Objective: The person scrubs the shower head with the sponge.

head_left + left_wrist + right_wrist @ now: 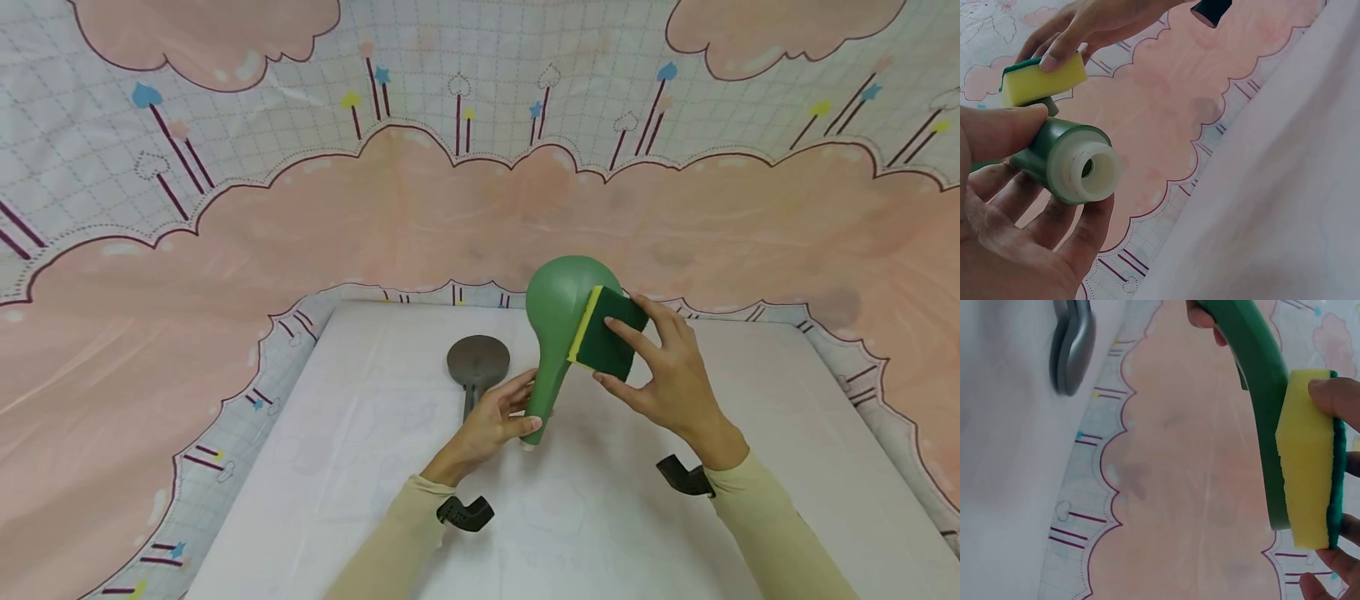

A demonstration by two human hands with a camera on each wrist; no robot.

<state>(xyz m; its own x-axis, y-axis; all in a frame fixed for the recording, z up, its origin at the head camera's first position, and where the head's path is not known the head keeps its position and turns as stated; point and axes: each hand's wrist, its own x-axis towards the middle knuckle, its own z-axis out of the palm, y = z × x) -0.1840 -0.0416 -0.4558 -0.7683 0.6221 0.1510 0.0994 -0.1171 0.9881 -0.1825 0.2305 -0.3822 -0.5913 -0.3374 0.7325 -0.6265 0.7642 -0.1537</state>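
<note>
The left grip (495, 417) is curled tight round the thin handle end of the green shower head (558, 308), holding it up over the middle of the desk (375, 500). The right grip (667, 367) pinches a sponge (607, 333), yellow side pressed flat on the round green part. From the left wrist you can see the white open end of the handle (1094, 172) poking out of the fingers. A grey shower head (477, 362) lies on the desk, just left and a bit farther off. If the sponge pushes too hard, the green one could twist in the left grip, slip, and fall onto the grey one.
</note>
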